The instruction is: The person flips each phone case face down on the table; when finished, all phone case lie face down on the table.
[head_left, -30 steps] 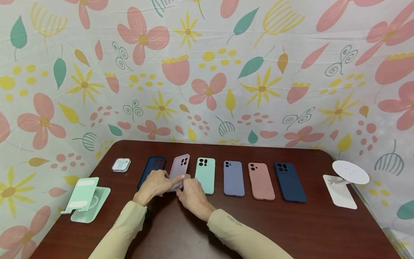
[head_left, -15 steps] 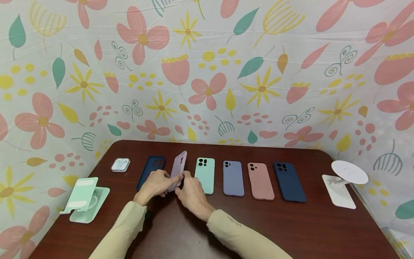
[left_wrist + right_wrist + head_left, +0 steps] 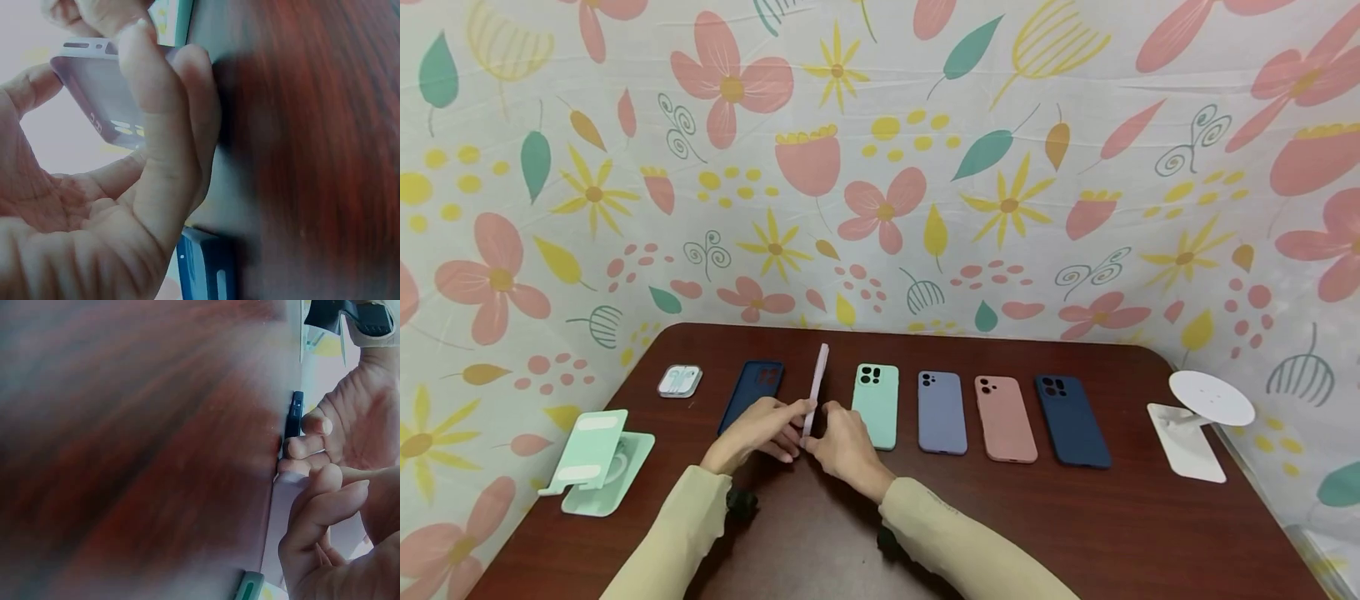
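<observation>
A lilac phone case (image 3: 817,377) stands on its long edge, nearly side-on in the head view. My left hand (image 3: 762,429) grips it, and in the left wrist view its thumb lies at one edge of the case (image 3: 103,81) with fingers across the other side. My right hand (image 3: 850,448) pinches its near end; in the right wrist view the curled fingers hide part of the case (image 3: 281,512). Left of it lies a dark blue case (image 3: 749,393), hollow side up and partly covered by my left hand. A mint case (image 3: 876,408) lies just right.
Further right lie a periwinkle case (image 3: 942,412), a pink case (image 3: 1006,419) and another navy case (image 3: 1073,421). A mint phone stand (image 3: 598,462) and boxed earphones (image 3: 680,381) are at the left of the brown table (image 3: 1000,533). A white stand (image 3: 1191,442) is at the right.
The lilac case has turned from showing its camera cutouts to nearly edge-on, its far end shifting left. Both hands have stayed at its near end, moving slightly left.
</observation>
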### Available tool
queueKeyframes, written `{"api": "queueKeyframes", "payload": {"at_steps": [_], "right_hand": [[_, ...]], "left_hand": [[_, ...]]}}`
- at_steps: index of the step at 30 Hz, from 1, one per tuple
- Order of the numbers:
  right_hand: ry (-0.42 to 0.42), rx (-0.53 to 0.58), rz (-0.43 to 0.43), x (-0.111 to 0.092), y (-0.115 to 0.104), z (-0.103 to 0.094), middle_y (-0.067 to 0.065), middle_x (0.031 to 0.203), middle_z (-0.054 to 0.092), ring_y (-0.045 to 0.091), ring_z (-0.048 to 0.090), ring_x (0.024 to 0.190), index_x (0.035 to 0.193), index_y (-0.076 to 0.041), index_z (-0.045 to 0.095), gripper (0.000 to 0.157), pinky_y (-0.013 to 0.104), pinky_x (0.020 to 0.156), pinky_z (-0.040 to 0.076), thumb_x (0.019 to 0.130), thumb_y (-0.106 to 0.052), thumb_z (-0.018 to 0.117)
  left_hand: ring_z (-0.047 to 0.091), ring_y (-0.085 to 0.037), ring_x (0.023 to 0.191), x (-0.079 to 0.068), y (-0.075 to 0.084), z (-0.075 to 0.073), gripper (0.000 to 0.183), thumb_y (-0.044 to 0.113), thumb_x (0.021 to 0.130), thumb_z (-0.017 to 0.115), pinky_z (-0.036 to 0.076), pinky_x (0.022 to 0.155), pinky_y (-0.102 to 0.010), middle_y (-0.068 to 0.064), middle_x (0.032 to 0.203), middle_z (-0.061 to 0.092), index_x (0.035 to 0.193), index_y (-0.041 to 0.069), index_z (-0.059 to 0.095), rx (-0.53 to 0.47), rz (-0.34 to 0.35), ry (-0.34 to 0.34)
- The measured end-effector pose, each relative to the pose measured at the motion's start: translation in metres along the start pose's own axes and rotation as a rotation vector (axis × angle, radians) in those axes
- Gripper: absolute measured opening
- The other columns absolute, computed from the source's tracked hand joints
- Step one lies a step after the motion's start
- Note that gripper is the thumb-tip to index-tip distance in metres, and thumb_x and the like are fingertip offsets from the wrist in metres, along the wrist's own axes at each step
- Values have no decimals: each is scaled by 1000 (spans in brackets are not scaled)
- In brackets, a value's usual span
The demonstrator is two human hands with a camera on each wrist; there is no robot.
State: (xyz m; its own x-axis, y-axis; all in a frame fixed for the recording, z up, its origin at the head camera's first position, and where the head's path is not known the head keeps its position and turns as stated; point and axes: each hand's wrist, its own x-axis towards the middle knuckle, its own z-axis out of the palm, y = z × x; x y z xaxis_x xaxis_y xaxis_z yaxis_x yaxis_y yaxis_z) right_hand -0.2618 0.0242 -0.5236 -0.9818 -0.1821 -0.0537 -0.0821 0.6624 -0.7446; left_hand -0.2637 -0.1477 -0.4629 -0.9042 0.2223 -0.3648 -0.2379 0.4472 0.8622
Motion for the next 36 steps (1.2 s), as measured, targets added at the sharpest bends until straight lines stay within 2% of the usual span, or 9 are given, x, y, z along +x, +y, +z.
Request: {"api": "queueKeyframes", "payload": {"at_steps": [3, 6, 10, 13, 18, 24, 31, 36], "right_hand": [[-49, 59, 15, -5, -11, -7, 1, 60, 67, 11, 63, 41, 151, 11, 53, 71, 22, 45, 53, 97, -22, 84], [-80, 83, 29, -8, -17, -10, 1, 53, 66, 12, 65, 41, 149, 12, 54, 67, 24, 44, 54, 97, -19, 82], [-88, 96, 40, -7, -17, -9, 1, 53, 66, 12, 65, 41, 146, 12, 57, 64, 26, 46, 55, 96, -19, 83], [-94, 103, 41, -5, -15, -8, 2, 52, 65, 12, 64, 40, 145, 12, 57, 64, 27, 48, 55, 96, -20, 84], [-92, 78, 39, -1, -11, -3, 0, 50, 64, 11, 63, 39, 145, 11, 58, 63, 28, 47, 55, 97, -22, 83], [-82, 61, 43, -2, -11, -2, 1, 51, 65, 10, 61, 37, 143, 10, 61, 60, 27, 42, 51, 98, -23, 83], [-59, 41, 19, -2, -8, 0, 0, 49, 63, 7, 58, 35, 134, 13, 64, 51, 24, 40, 48, 97, -17, 83], [-31, -20, 20, 0, -4, 2, -1, 53, 62, 6, 58, 36, 121, 9, 67, 41, 23, 41, 49, 97, -21, 84]], "left_hand": [[75, -16, 66, -1, 0, -4, 64, 52, 103, 70, 66, 62, -31, -16, 90, 78, 125, -8, 69, -21, -16, 3], [74, -15, 65, -1, 2, -8, 62, 45, 104, 73, 65, 61, -29, -14, 88, 77, 133, -8, 65, -51, -2, 29], [73, -13, 63, -2, 6, -13, 53, 30, 103, 78, 66, 62, -31, -10, 84, 76, 138, -7, 63, -78, 89, 67], [72, -13, 62, -5, 9, -16, 49, 21, 103, 78, 67, 64, -35, -9, 83, 75, 142, -4, 63, -60, 168, 95], [72, -14, 62, -11, 11, -19, 45, 15, 102, 78, 68, 64, -38, -10, 84, 77, 142, -1, 66, -34, 230, 144], [71, -12, 60, -11, 8, -22, 36, 11, 103, 76, 65, 59, -30, -9, 80, 75, 136, -3, 73, 1, 247, 191], [71, -11, 57, -10, 3, -23, 31, 11, 104, 74, 65, 58, -31, -13, 77, 75, 132, -2, 75, 56, 236, 229], [70, -12, 55, -9, 0, -22, 33, 10, 102, 76, 65, 59, -34, -14, 79, 76, 132, -2, 75, 125, 217, 242]]}}
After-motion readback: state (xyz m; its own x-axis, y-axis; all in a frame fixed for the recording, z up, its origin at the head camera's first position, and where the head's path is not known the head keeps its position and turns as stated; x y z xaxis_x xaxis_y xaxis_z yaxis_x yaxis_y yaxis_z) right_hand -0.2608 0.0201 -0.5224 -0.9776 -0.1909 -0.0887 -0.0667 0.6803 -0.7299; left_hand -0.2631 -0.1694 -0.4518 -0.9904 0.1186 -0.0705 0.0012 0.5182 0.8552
